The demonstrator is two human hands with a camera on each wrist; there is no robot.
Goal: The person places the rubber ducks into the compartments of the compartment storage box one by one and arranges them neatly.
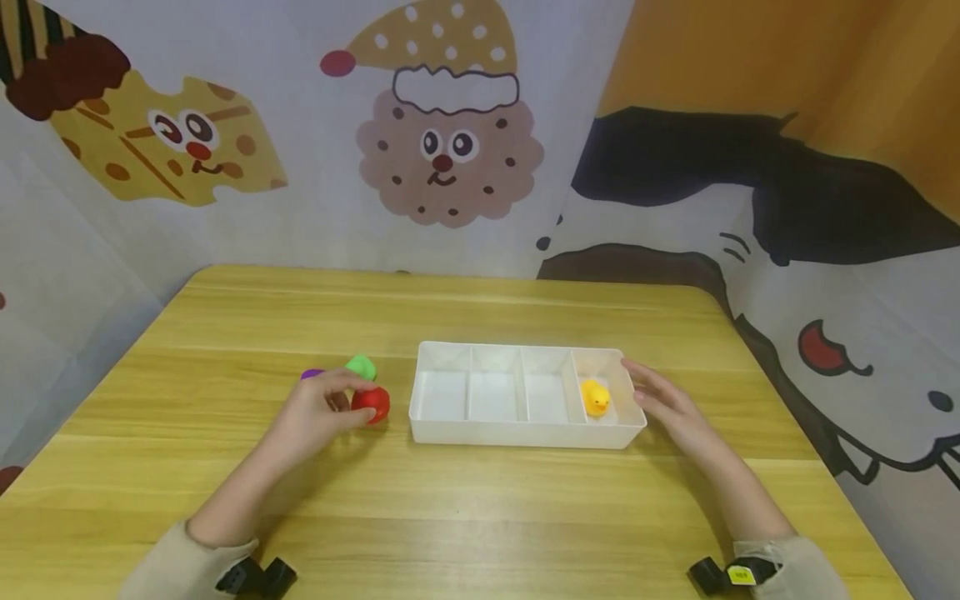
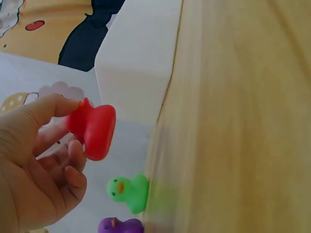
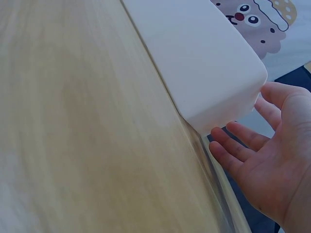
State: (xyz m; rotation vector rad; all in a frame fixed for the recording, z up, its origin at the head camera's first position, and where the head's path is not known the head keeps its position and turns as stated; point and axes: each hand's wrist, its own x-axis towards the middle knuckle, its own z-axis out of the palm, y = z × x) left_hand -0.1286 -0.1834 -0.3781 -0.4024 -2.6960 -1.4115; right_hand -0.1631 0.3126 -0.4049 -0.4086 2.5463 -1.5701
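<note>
A red rubber duck point(image 1: 372, 405) is pinched between the thumb and fingers of my left hand point(image 1: 313, 414), just off the left end of a white divided box point(image 1: 517, 434). The left wrist view shows the duck point(image 2: 99, 131) held above the table. Behind that hand are a green duck point(image 1: 362, 367) and a purple duck point(image 1: 312, 374), the purple one mostly hidden in the head view. My right hand point(image 1: 671, 412) rests its loosely bent fingers against the box's right end. A yellow duck point(image 1: 596, 398) sits in the rightmost compartment.
The box stands on a wooden table point(image 1: 465, 517), its other compartments divided by thin white walls. Behind the table hangs a cartoon-printed cloth point(image 1: 450, 250). A black band point(image 1: 255, 577) is worn on each wrist.
</note>
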